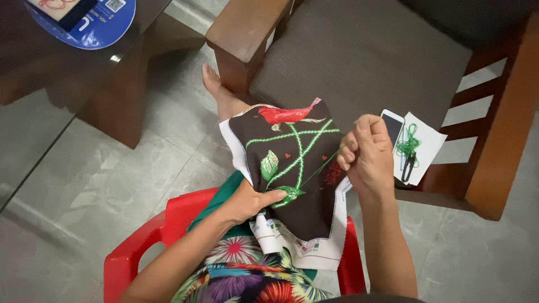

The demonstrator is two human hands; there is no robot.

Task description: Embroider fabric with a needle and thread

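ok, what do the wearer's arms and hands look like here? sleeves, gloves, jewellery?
Both arms are bare from as far up as the frame shows; no sleeves in view. The left hand and right hand have no gloves, and no watch, bracelet or ring can be seen. The only clothing showing is a bright floral garment with a green part at the lap.

The left hand [250, 201] comes in from the lower left, forearm bare and slanting up toward the middle. Its palm faces down, thumb stretched out to the right and lying flat, the other fingers tucked underneath out of sight. The right hand [366, 154] rises from the bottom edge on an upright bare forearm, wrist bent slightly left. Its fingers [348, 152] are curled into a loose fist, tips pinched together at the left side, knuckles up. The two hands are apart.
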